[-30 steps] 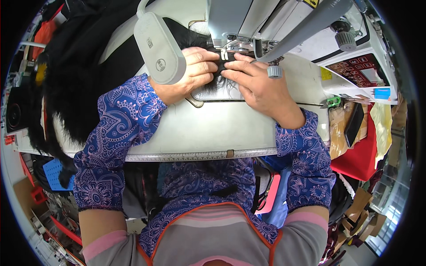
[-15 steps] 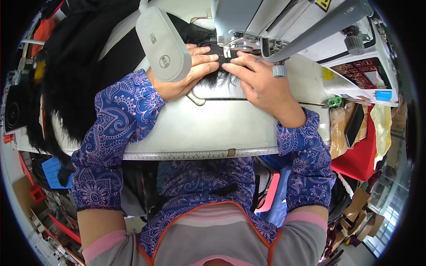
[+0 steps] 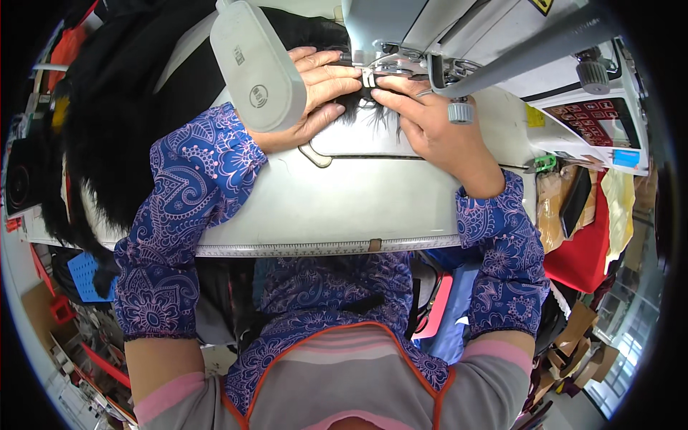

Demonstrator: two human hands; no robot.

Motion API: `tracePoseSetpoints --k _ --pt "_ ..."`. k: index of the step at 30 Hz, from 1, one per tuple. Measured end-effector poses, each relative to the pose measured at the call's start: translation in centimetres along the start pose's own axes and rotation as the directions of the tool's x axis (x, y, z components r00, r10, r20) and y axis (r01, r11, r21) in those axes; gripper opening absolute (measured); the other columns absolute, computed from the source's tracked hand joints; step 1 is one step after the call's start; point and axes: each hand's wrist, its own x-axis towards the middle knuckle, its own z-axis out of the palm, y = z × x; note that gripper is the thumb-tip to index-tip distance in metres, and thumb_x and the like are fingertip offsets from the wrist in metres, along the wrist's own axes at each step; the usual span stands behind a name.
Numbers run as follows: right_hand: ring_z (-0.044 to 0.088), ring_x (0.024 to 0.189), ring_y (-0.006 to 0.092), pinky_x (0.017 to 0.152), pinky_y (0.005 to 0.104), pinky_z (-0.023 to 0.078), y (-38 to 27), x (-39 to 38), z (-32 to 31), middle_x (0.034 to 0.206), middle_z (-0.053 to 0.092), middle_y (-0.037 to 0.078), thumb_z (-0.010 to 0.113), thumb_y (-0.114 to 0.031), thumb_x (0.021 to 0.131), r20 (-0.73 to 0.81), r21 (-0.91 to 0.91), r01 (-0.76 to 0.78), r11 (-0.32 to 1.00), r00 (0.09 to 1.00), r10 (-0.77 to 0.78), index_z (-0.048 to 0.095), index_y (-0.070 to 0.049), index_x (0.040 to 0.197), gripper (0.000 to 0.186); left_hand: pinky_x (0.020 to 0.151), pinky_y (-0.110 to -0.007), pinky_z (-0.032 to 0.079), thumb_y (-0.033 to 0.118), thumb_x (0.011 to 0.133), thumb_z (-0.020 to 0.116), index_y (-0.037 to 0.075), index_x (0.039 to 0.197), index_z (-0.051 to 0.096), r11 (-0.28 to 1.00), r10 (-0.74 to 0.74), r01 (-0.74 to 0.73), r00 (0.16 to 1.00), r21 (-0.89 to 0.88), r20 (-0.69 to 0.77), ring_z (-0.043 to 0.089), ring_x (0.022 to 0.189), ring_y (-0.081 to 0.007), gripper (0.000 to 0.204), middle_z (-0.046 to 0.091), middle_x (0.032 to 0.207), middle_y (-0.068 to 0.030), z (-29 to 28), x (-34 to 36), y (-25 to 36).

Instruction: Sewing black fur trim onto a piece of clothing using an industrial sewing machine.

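Black fabric with a furry edge (image 3: 179,79) lies on the sewing machine bed and runs under the white presser foot (image 3: 368,77) of the sewing machine (image 3: 380,25). My left hand (image 3: 315,89) rests flat on the fabric left of the foot, fingers spread, the fingertips close to it. To the right of the foot, my right hand (image 3: 433,122) has its fingers stretched out, index fingertip beside the foot at the fabric's edge. Neither hand is closed on anything. A pale oblong device (image 3: 258,72) hides part of the left hand's back and wrist.
A measuring strip (image 3: 315,248) runs along the front edge of the white table (image 3: 344,204). A grey bar with a knob (image 3: 460,112) hangs above my right hand. On the right are a dark phone-like object (image 3: 575,201) and red cloth (image 3: 580,251); a blue basket (image 3: 89,278) is at left.
My left fingers have slid slightly forward and right, and its thumb is spread wider. The right hand has shifted a little to the right. Less fabric shows between the hands.
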Motion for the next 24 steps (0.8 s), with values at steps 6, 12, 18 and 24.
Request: tracePoseSetpoints --k 6,12,18,24 --pt "0.067 0.102 0.0209 0.085 0.0326 0.053 -0.19 0.16 -0.20 0.121 0.067 0.000 0.058 0.002 0.080 0.000 -0.043 -0.011 0.999 1.000 0.011 0.070 -0.015 0.115 0.040 0.102 -0.045 0.043 0.014 0.083 0.069 0.011 0.120 0.065 1.000 0.015 -0.015 1.000 0.009 -0.003 0.061 0.114 -0.0253 0.038 0.065 0.126 -0.0054 0.22 -0.13 -0.10" --pt "0.068 0.099 0.0204 0.084 0.0331 0.054 -0.16 0.24 -0.12 0.120 0.068 0.000 0.058 0.001 0.081 -0.016 -0.054 -0.027 0.998 1.000 0.026 0.070 -0.014 0.113 0.037 0.102 -0.046 0.044 0.016 0.084 0.070 0.010 0.117 0.067 0.999 0.009 -0.009 1.000 0.048 -0.002 0.062 0.115 -0.0248 0.034 0.066 0.124 -0.0064 0.17 0.00 0.08" --pt "0.068 0.099 0.0207 0.083 0.0333 0.054 -0.03 0.34 -0.07 0.120 0.069 0.000 0.058 0.000 0.081 -0.055 -0.058 -0.003 0.998 0.998 0.000 0.070 -0.015 0.112 0.036 0.104 -0.047 0.043 0.018 0.085 0.069 0.011 0.119 0.066 0.998 0.008 -0.007 1.000 0.056 -0.012 0.062 0.115 -0.0252 0.035 0.066 0.124 -0.0072 0.09 0.07 0.20" --pt "0.068 0.098 0.0214 0.083 0.0337 0.053 0.07 0.47 0.16 0.117 0.070 0.001 0.059 -0.001 0.081 -0.056 -0.089 -0.045 0.995 0.998 0.040 0.071 -0.018 0.113 0.038 0.103 -0.047 0.044 0.019 0.086 0.068 0.012 0.121 0.065 0.997 0.010 -0.008 0.999 0.081 -0.036 0.062 0.114 -0.0263 0.036 0.066 0.123 -0.0078 0.46 0.02 -0.17"
